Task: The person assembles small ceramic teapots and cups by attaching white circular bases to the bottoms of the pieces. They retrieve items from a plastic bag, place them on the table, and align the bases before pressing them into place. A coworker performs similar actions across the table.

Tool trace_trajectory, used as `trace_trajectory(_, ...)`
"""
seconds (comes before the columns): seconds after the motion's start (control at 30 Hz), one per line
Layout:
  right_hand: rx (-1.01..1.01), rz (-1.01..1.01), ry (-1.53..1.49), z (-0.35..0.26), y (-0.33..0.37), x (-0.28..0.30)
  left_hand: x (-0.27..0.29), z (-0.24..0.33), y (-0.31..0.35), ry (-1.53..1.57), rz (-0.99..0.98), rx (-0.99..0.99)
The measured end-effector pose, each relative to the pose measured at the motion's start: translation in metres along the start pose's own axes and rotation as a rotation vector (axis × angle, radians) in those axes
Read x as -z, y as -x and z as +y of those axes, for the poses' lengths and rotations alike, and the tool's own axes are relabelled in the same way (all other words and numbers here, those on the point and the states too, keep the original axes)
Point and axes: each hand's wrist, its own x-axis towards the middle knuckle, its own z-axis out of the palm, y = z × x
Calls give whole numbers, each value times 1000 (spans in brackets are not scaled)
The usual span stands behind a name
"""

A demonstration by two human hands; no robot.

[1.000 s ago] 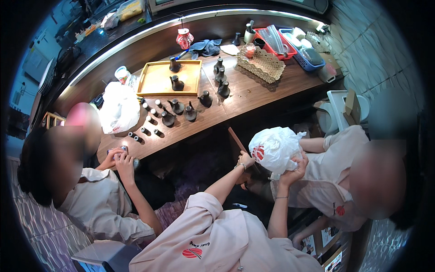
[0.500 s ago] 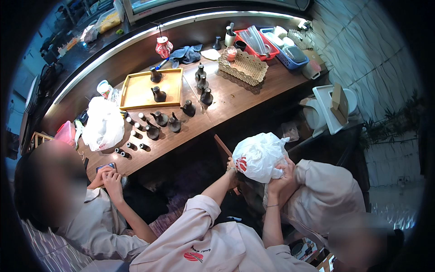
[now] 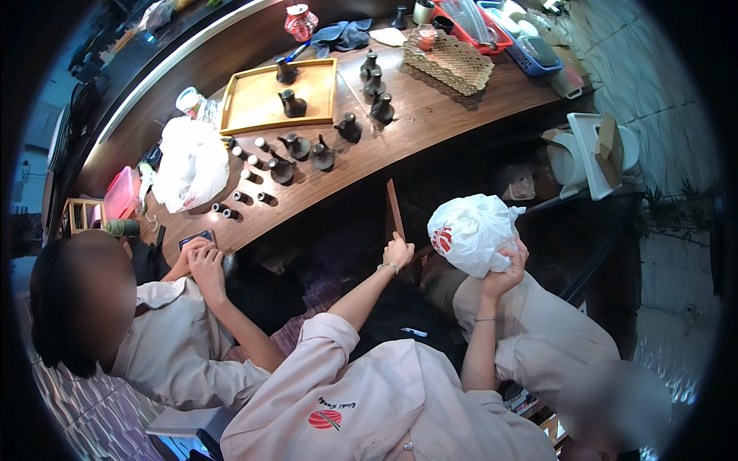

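My right hand (image 3: 507,273) is closed on the lower right side of a full white plastic bag (image 3: 470,230) with a red print, held up in the air. Its knotted end sticks out to the right. My left hand (image 3: 397,252) grips the lower visible end of a narrow reddish-brown wooden board (image 3: 394,207); whether the board belongs to a chair I cannot tell. Beyond it, dark sauce bottles (image 3: 323,156) with spouts and several small black-and-white shakers (image 3: 251,177) stand on the wooden table (image 3: 430,127).
A wooden tray (image 3: 254,123) holds two dark bottles. Another white bag (image 3: 192,165) lies at the table's left. A woven basket (image 3: 450,65) and red and blue baskets (image 3: 530,58) stand far right. One co-worker (image 3: 177,338) sits at left holding a phone; another (image 3: 530,323) is close at right.
The bag has moved right and slightly down with my right hand. My left hand, earlier beside the bag, is now apart from it on the board. The right co-worker has shifted lower.
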Motion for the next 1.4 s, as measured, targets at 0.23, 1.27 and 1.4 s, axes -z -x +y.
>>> trace_trajectory(0.23, -1, -4, -48, 25, 17, -16, 27, -82, 18, -104, 207, -224)
trace_trajectory(1.27, 306, -24, 231, 42, -281, -240, 132, -120, -10, -98, 713, 268)
trace_trajectory(1.4, 328, -169, 241, 51, -323, -239, 119, -120, -13, -81, 868, 377)
